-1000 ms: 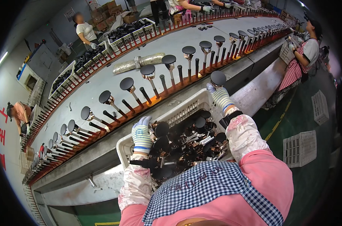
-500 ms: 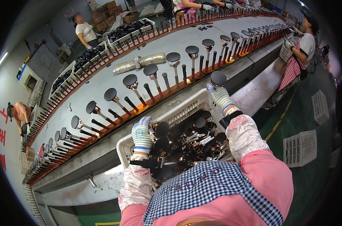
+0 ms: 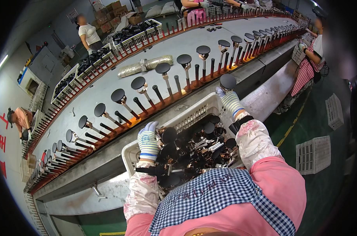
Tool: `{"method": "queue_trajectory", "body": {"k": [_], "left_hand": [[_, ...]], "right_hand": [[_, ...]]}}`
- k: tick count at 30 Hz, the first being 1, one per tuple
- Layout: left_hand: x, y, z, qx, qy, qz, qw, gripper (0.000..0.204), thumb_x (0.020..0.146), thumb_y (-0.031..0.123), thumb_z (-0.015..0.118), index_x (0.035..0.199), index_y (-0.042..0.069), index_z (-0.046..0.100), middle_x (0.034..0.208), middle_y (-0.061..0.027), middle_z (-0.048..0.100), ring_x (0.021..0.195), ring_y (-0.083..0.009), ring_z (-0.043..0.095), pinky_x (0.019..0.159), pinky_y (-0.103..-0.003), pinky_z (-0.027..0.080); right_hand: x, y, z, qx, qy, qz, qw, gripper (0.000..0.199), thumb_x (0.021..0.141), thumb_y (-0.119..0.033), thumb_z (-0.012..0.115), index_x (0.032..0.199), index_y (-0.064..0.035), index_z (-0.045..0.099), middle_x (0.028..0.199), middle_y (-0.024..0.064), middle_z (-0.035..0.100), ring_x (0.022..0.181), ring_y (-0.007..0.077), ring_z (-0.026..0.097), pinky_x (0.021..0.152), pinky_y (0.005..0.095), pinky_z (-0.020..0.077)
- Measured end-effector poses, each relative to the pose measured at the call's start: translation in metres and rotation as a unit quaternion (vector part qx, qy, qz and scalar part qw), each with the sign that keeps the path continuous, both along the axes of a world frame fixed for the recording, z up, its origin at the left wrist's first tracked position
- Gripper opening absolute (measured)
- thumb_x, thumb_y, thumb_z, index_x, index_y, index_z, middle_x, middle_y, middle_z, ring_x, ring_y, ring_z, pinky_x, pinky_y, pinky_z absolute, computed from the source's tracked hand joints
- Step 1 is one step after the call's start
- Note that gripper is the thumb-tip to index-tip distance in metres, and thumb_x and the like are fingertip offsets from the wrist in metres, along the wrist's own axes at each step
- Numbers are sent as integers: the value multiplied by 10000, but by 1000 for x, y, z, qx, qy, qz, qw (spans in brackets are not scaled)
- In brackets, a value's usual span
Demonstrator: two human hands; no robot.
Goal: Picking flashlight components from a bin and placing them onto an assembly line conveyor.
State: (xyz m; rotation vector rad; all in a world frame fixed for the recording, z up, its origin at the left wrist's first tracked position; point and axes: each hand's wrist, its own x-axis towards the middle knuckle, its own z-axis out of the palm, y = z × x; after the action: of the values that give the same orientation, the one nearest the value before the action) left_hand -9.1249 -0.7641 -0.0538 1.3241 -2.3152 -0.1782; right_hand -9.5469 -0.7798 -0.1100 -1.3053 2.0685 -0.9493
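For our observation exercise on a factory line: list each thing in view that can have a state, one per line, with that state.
Left hand: gloved, resting on parts in the crate.
Right hand: gloved, raised, holding a black round-headed part.
White crate: filled with black parts.
Conveyor pegs: some carrying round-headed parts, some bare.

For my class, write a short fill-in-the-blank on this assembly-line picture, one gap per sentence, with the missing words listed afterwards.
1. The right hand holds up a part with a round black ____ on top.
2. The left hand rests in a white plastic ____ full of dark parts.
3. Both hands wear ____ knit gloves.
4. Black pegs stand along the conveyor's ____-coloured edge.

Missing words: disc; crate; striped; red
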Motion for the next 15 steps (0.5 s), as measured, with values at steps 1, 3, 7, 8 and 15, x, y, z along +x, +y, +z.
{"method": "queue_trajectory", "body": {"k": [1,3,7,8,15], "left_hand": [[-7,-1,-1,0,0,0,1000,457,785,165,640,1239,115,645,1249,-136,676,1096,-373,650,963,-454,493],[-20,-2,-1,-5,0,1,1000,453,786,154,632,1238,115,645,1248,-134,676,1095,-372,649,958,-455,493],[-44,-6,-3,-4,-2,2,1000,458,781,166,639,1235,113,645,1248,-134,676,1095,-374,649,956,-455,493],[-49,-6,-4,-3,0,1,1000,463,778,192,655,1234,113,644,1248,-135,676,1094,-375,649,955,-456,493],[-94,-13,-8,2,5,2,1000,520,765,330,721,1230,112,643,1244,-142,675,1094,-375,650,954,-457,491]], "right_hand": [[-7,-1,-1,0,0,0,1000,598,1018,-534,562,1302,-17,662,1304,229,678,1253,386,607,1072,411,459],[-20,-2,-4,-10,1,-4,1000,587,1018,-525,567,1295,-17,667,1287,221,689,1240,383,616,1071,408,461],[-44,-7,-8,-11,2,-8,1000,566,1018,-506,577,1284,-15,673,1273,208,700,1224,369,628,1064,402,466],[-50,-8,-9,-5,-7,-6,1000,554,1019,-492,581,1281,-13,674,1268,203,704,1213,359,634,1060,399,468],[-94,-14,-13,-4,-25,-8,1000,516,1023,-451,594,1271,-7,676,1245,190,715,1174,337,649,1044,391,476]]}}
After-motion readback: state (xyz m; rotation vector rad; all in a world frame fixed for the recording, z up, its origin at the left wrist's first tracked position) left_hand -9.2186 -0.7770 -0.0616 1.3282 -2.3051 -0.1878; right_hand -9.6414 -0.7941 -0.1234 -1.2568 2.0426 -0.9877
